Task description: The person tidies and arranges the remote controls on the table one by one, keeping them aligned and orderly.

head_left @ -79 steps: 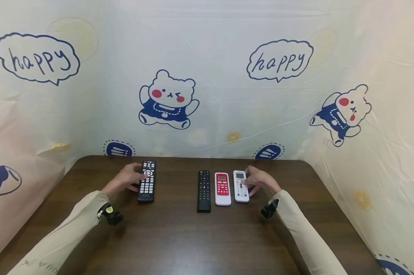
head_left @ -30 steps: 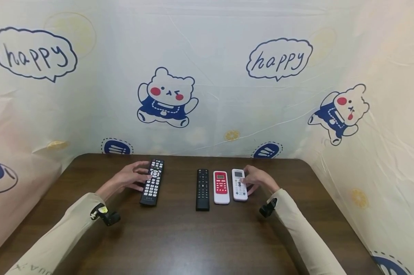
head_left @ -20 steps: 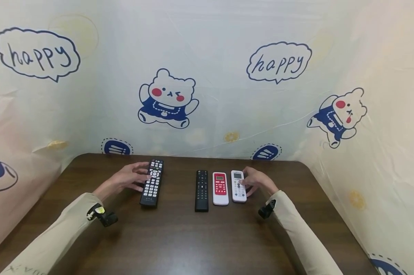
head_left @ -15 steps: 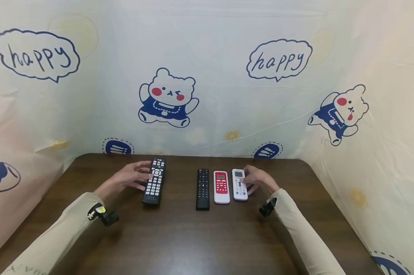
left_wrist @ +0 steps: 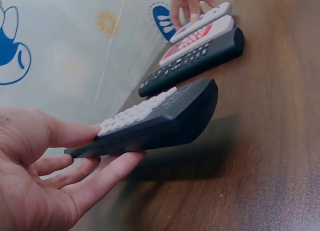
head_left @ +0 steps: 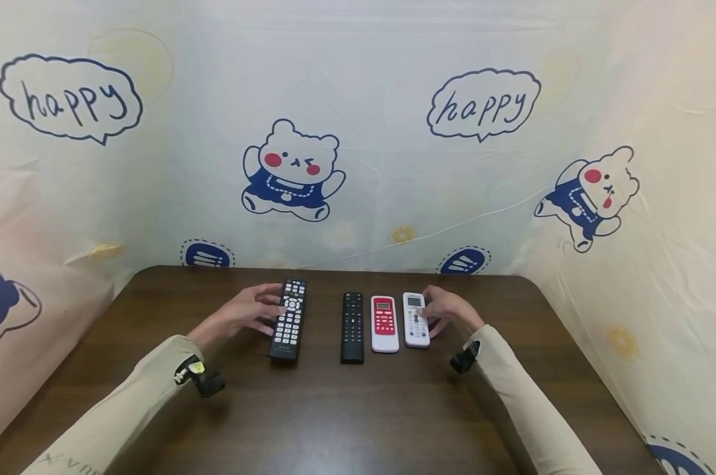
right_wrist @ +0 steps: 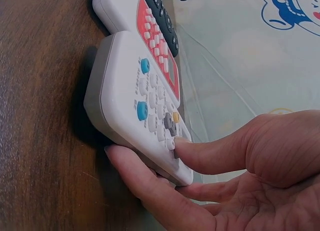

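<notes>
My left hand [head_left: 247, 313] pinches a black remote control with white buttons [head_left: 289, 320], thumb on top and fingers beneath. In the left wrist view this remote [left_wrist: 150, 121] hangs above the table, its shadow below. My right hand [head_left: 449, 309] holds a white remote control [head_left: 416, 320] by its right side. In the right wrist view the thumb [right_wrist: 210, 153] presses its face near the grey buttons, with the fingers along its edge. Between the hands lie a slim black remote [head_left: 352, 330] and a red and white remote [head_left: 384, 324], side by side.
The brown wooden table [head_left: 328, 415] ends at the back against a pale printed curtain [head_left: 381, 132], which also runs along both sides. Each wrist wears a small black camera, the left one [head_left: 206, 379] and the right one [head_left: 466, 357].
My left hand has carried the black remote with white buttons to the right, nearer the slim black remote, and the remote has tilted slightly. The right hand and the other remotes stay in place.
</notes>
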`<state>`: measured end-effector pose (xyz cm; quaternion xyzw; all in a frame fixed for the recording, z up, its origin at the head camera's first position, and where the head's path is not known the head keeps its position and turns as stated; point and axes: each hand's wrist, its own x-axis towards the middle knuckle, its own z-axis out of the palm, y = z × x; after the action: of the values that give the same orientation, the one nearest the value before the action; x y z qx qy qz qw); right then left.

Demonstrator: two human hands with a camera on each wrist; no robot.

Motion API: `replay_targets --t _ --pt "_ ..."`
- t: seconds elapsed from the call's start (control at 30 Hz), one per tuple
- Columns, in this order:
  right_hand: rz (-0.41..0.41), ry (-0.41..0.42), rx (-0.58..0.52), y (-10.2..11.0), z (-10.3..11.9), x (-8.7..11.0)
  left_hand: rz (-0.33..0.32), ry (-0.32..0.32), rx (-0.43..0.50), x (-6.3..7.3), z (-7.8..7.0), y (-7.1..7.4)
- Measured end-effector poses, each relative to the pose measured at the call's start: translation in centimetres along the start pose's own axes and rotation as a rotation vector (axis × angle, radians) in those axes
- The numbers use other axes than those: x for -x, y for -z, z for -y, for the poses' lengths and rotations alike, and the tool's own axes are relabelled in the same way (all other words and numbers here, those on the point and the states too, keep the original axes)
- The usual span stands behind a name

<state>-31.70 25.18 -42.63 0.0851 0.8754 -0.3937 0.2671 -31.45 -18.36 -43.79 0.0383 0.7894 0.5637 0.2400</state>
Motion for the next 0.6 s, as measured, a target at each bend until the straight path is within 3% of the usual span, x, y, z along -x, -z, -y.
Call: replay_targets --t 0.23,0.6 --pt "0.008 0.001 0.012 0.2 0.0 -0.1 0.009 -0.002 0.018 -0.7 -0.1 -0.7" --pt "0.019 -0.011 0.017 0.2 0.2 -0.1 0.013 -0.027 0.047 -0.3 -0.9 -1.7"
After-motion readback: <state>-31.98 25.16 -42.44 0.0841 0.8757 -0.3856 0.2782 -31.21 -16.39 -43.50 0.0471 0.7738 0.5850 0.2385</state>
